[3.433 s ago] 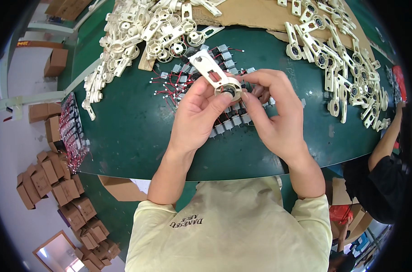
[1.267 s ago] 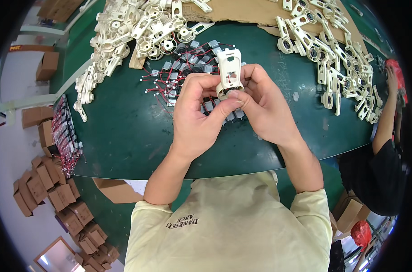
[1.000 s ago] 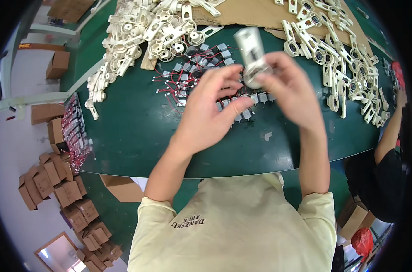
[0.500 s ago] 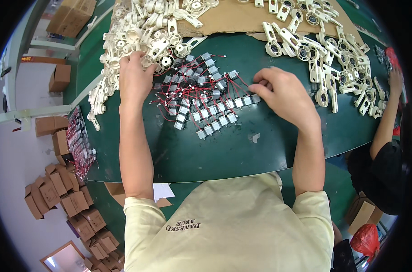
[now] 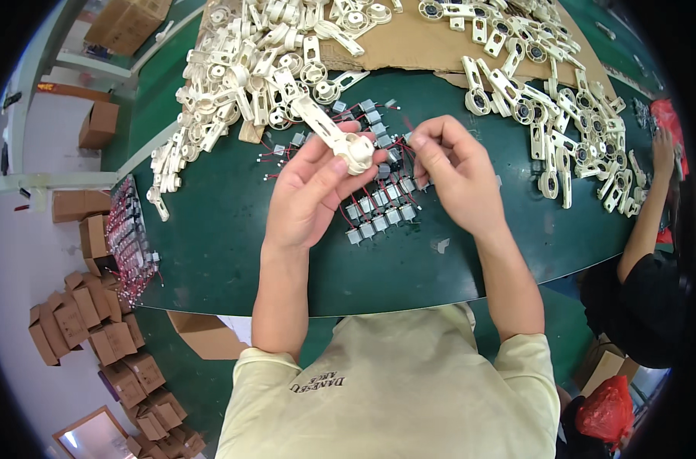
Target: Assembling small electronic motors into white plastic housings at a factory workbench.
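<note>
Cradled in my left hand (image 5: pixel 311 187) is a cream plastic housing (image 5: pixel 355 153) with a round cup end and a long slotted arm. Its cup end faces my right hand, and its arm slants toward the far left. Close beside it, my right hand (image 5: pixel 453 170) has thumb and fingers pinched together; what they hold, if anything, is hidden, though red wires show near the fingertips. Under and around both hands lie small silver motors (image 5: pixel 380 223) with red wires, partly in rows and partly covered by my hands.
A heap of cream housings (image 5: pixel 233 69) covers the far left. More housings, with dark round centres (image 5: pixel 522 113), lie at the right, near brown cardboard (image 5: pixel 401 46). Wired motors (image 5: pixel 130 241) fill the table's left edge. Another person's arm (image 5: pixel 648 203) reaches in at the right.
My left hand has come from the heap toward the middle, bringing a cream housing. My right hand has shifted slightly left and nearer, its fingers pinched.
</note>
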A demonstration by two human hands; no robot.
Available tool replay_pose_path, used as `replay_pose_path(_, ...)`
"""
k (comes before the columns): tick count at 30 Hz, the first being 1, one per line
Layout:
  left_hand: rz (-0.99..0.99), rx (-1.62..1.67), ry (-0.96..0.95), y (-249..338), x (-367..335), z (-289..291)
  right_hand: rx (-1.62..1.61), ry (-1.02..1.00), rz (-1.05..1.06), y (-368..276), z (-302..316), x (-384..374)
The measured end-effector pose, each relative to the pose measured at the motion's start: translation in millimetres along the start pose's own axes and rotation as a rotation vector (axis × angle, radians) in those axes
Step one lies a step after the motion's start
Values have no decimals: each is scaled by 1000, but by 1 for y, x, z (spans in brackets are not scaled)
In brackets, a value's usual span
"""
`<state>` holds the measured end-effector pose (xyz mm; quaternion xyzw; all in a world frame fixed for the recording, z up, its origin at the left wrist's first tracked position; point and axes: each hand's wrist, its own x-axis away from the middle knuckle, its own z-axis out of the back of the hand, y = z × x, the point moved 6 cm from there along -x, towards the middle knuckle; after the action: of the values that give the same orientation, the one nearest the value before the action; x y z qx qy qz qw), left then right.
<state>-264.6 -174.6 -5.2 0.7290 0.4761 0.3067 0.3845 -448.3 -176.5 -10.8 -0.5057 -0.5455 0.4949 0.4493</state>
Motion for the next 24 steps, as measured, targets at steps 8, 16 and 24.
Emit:
replay_pose_path(8,-24,-216,155,-8,4,10,213,-23,252,-20,-21,14)
replay_pose_path(16,12,-102,192,-11,4,6,442,-52,297,-23,-30,21)
replay_pose_path(24,17,-49,128,-15,7,2,494,21,342,-24,-26,19)
